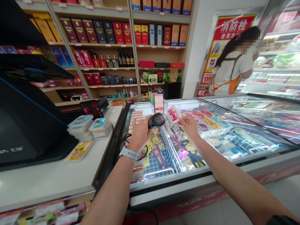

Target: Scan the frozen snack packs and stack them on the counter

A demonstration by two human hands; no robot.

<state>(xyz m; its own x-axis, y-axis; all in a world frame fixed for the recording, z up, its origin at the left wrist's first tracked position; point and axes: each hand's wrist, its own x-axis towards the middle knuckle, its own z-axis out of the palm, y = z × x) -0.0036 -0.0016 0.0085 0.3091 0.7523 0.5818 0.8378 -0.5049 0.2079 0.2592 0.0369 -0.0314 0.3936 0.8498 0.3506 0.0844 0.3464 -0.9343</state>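
My left hand is wrapped round a black handheld scanner, held over the glass top of a freezer. To its right, my right hand pinches the edge of a small red-and-white packet, which is tilted up near the scanner's head. More flat packets lie on the glass: red-and-white ones just behind my right hand, and yellow and purple ones beside them. Wrapped items and wire baskets show through the glass.
Stacked flat packs and a yellow pack sit on the white counter at left, beside a black machine. A cable hangs by my left wrist. Shelves of boxes stand behind; a person in an apron stands at back right.
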